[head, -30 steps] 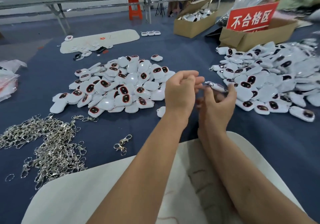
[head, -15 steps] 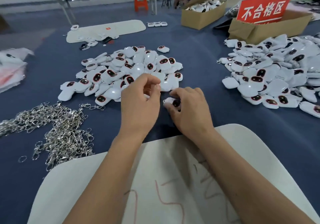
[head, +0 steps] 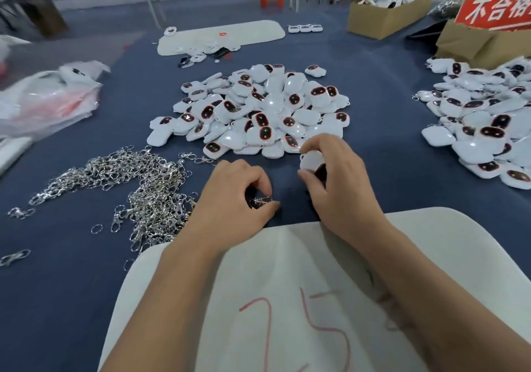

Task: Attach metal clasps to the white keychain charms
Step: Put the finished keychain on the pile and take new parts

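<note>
Near the front edge of the tabletop [head: 402,141], a metal clasp [head: 260,201] is pinched by the left hand [head: 232,196], while a white charm [head: 311,161] is gripped in the curled fingers of the right hand [head: 339,182].

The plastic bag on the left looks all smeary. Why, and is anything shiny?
Head view: the plastic bag sits at the frame's edge, smeared by motion blur; the charm pile stays sharp, with white glare spots on the glossy shells; the metal clasps glint too.
</note>
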